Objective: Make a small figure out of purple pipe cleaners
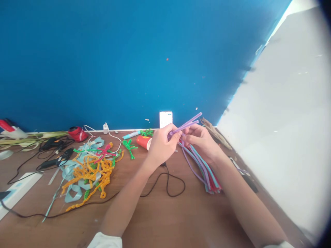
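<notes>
Fingers of both hands (left hand [161, 144], right hand [201, 141]) pinch purple pipe cleaners [186, 124], wrists raised above table [181, 220].

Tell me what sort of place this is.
Probably a home or classroom craft table: a wooden desk against a blue wall, strewn with pipe cleaners, a glue gun and a phone.

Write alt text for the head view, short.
Two bare hands, left hand and right hand, pinch purple pipe cleaners above a wooden table, a bundle of coloured pipe cleaners hanging below the right hand. A tangle of orange pipe cleaners lies to the left, against a blue wall.
</notes>
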Available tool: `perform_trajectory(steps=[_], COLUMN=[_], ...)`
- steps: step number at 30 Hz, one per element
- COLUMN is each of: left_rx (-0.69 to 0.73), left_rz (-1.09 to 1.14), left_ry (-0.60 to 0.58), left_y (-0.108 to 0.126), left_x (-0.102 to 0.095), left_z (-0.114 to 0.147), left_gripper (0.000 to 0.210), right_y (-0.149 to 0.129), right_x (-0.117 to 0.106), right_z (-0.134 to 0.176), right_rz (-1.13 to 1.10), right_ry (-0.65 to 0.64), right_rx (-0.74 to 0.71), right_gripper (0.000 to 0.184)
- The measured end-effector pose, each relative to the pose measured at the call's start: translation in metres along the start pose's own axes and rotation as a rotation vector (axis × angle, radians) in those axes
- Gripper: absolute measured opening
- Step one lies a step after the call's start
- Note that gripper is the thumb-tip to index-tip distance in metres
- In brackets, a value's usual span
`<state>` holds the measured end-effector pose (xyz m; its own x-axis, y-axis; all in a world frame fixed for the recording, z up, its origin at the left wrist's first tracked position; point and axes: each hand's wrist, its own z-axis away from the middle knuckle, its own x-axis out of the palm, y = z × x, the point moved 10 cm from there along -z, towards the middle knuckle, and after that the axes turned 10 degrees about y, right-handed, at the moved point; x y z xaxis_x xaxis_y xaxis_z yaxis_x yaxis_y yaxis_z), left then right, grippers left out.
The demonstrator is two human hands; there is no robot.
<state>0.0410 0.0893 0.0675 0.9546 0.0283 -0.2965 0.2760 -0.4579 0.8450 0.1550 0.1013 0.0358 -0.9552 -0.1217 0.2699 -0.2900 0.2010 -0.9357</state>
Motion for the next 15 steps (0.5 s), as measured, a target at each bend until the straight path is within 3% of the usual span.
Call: perform_trajectory(steps=[3, 10, 12, 15], left_rx=[0.002, 0.007, 0.005, 0.000], left_rz=[-0.036, -0.074, -0.065, -0.057], left_ry=[0.012, 0.024, 0.029, 0.028], left_y=[-0.001, -0.004, -0.003, -0.002], left_x=[-0.001, -0.003, -0.005, -0.007], left_z=[0.000, -0.001, -0.001, -0.001], left_gripper=[0.022, 0.025, 0.025, 0.026], right_y=[-0.012, -0.054, -0.057, -0.054], right_x=[0.004, 0.015, 0.016, 0.012], right_z=[0.001, 0.023, 0.027, 0.025], right_rz=[0.128, 0.884, 0.935, 0.857], right_ry=[-0.006, 0.130, 0.163, 0.173], right_rx=[-0.145, -0.707, -0.766, -0.686], right_gripper=[0.020, 0.007, 0.007, 0.006])
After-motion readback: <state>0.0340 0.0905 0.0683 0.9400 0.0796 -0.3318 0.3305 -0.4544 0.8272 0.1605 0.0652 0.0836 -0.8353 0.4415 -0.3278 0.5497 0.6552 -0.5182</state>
